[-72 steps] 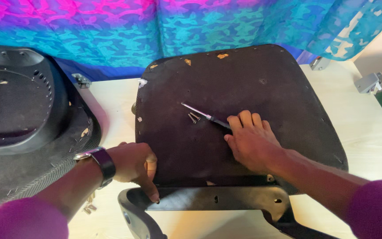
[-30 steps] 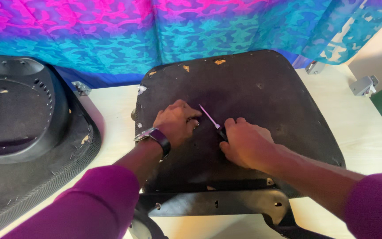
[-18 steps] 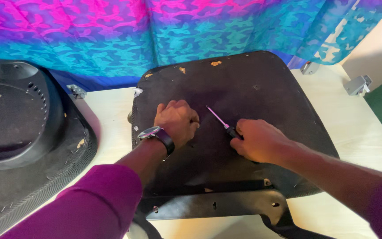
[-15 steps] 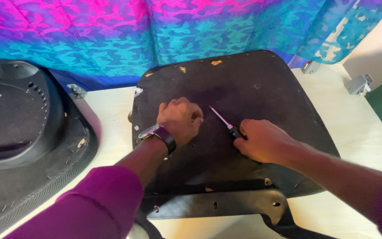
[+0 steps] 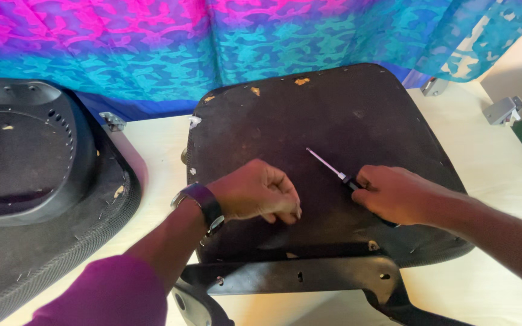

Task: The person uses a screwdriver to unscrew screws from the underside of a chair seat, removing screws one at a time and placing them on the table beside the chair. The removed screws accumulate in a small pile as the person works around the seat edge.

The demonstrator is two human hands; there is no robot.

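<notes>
Head view: right hand (image 5: 394,194) is clamped around a screwdriver (image 5: 332,169), whose thin shaft points up-left over the dark seat panel (image 5: 333,115) on the pale desk (image 5: 502,175). Left hand (image 5: 255,192), curled into a loose fist on the panel, sits just left of the tool without touching it.

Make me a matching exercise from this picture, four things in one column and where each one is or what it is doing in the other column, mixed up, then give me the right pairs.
Things
1. right hand
2. left hand
3. metal bracket
4. round black chair part

Places or states
A. lies on the pale table at the far right
B. closed in a loose fist on the black seat panel
C. grips the screwdriver by its handle
D. sits at the left edge, beside the seat panel

Pairs: 1-C, 2-B, 3-A, 4-D
</notes>
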